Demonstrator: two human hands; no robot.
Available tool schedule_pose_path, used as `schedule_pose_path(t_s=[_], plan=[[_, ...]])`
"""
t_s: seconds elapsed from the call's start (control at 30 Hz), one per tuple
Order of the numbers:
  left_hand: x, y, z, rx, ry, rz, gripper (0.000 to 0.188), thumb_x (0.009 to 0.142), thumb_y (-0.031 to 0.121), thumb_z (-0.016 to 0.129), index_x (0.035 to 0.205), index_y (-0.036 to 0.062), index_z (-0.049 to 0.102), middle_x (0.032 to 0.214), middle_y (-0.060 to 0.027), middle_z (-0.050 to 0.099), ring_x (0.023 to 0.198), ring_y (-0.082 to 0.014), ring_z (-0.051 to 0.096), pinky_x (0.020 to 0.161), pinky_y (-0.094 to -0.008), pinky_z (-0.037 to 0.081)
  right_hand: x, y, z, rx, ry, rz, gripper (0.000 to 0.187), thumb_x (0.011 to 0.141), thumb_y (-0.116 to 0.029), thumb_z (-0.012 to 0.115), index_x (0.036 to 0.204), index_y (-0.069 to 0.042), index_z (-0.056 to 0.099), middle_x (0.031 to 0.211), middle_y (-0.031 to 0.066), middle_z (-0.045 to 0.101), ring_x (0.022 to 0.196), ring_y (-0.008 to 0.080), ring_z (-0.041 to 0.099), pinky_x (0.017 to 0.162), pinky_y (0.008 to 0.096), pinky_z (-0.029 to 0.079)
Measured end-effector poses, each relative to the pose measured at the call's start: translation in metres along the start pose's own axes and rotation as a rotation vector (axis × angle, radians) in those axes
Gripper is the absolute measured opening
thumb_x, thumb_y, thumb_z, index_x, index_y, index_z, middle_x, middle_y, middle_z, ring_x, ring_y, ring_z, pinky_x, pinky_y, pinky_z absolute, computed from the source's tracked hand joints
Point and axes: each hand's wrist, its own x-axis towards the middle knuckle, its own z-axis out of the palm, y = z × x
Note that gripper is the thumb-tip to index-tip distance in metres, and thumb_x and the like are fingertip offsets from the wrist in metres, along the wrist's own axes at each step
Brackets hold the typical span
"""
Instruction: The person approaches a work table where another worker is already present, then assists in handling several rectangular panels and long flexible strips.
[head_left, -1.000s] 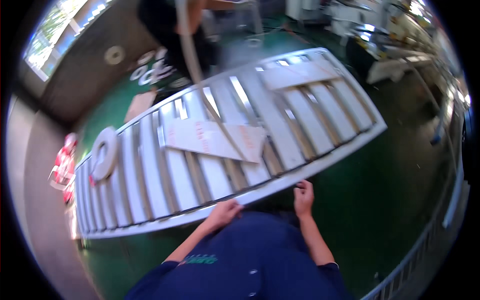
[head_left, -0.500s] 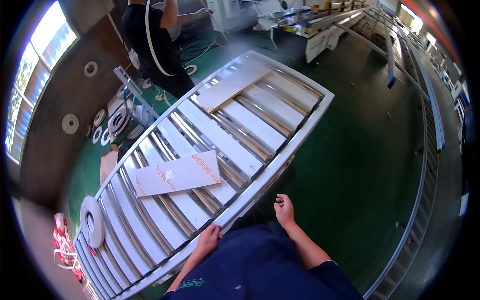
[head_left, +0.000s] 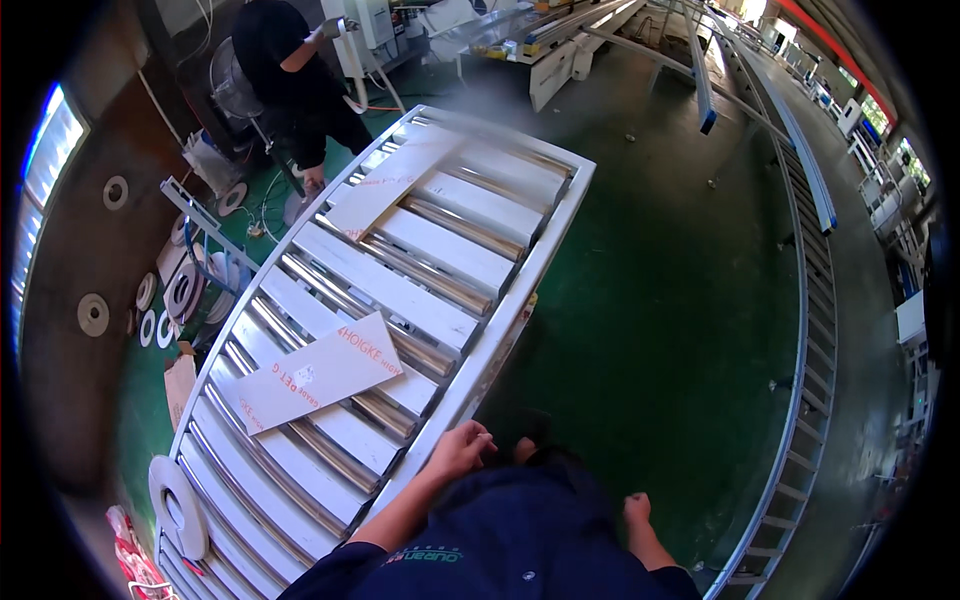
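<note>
My left hand (head_left: pixel 460 449) hangs beside the near edge of a roller conveyor (head_left: pixel 410 478), its fingers curled in and nothing visible in them. My right hand (head_left: pixel 637 508) is lower and to the right, closed in a loose fist away from the conveyor, over the green floor. Nearest to my left hand lies a white panel with red lettering (head_left: pixel 318 374), set askew across the metal rollers. A second panel (head_left: pixel 385 190), partly hazy at its far end, rests on the rollers farther up.
A flat white ring-shaped roll (head_left: pixel 178 507) stands at the conveyor's lower left. Beyond the far side, a person in dark clothes (head_left: pixel 280 70) stands near a fan (head_left: pixel 232 85). Several rolls (head_left: pixel 183 292) lie on the left floor. A long roller track (head_left: pixel 805 350) runs along the right.
The view has turned and moved forward, so the conveyor and panels sit farther left. My left hand has risen slightly; my right hand has dropped toward the lower right. The other person's pose has changed.
</note>
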Motion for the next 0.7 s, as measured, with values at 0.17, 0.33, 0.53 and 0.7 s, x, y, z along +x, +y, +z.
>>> schedule_pose_path(t_s=[0.17, 0.33, 0.53, 0.7], plan=[[0.009, 0.006, 0.034, 0.398, -0.143, 0.061, 0.030, 0.101, 0.033, 0.051, 0.095, 0.0038, 0.056, 0.079, -0.0125, 0.068, 0.071, -0.0260, 0.067, 0.067, -0.0382, 0.051, -0.029, 0.035, 0.017, 0.254, -0.149, 0.122, 0.021, 0.085, -0.014, 0.063, 0.101, -0.003, 0.064, 0.091, 0.0130, 0.067, 0.083, 0.0267, 0.065, 0.077, 0.0381, 0.053], [0.038, 0.038, 0.067, 0.646, -0.117, 0.082, 0.043, 0.100, 0.043, 0.050, 0.092, 0.0029, 0.063, 0.084, -0.0243, 0.065, 0.082, -0.0426, 0.063, 0.073, -0.0500, 0.048, -0.001, 0.055, 0.027, 0.193, -0.246, -0.037, 0.020, 0.086, -0.014, 0.062, 0.102, -0.003, 0.063, 0.090, 0.0123, 0.067, 0.080, 0.0258, 0.064, 0.074, 0.0379, 0.054], [0.088, 0.066, 0.142, 0.706, -0.052, 0.012, 0.040, 0.099, 0.040, 0.051, 0.090, 0.0033, 0.062, 0.085, -0.0234, 0.065, 0.083, -0.0420, 0.063, 0.073, -0.0499, 0.048, 0.143, 0.066, -0.011, 0.142, -0.265, -0.191, 0.020, 0.087, -0.014, 0.061, 0.104, -0.004, 0.063, 0.088, 0.0114, 0.066, 0.076, 0.0247, 0.064, 0.070, 0.0376, 0.054], [0.145, 0.093, 0.237, 0.688, -0.107, 0.091, 0.032, 0.098, 0.038, 0.052, 0.098, 0.0070, 0.059, 0.088, -0.0238, 0.066, 0.087, -0.0437, 0.063, 0.077, -0.0518, 0.049, 0.255, 0.000, -0.076, 0.667, -0.380, 0.125, 0.031, 0.089, -0.022, 0.065, 0.118, -0.012, 0.059, 0.093, 0.0097, 0.069, 0.079, 0.0280, 0.066, 0.073, 0.0441, 0.055]])
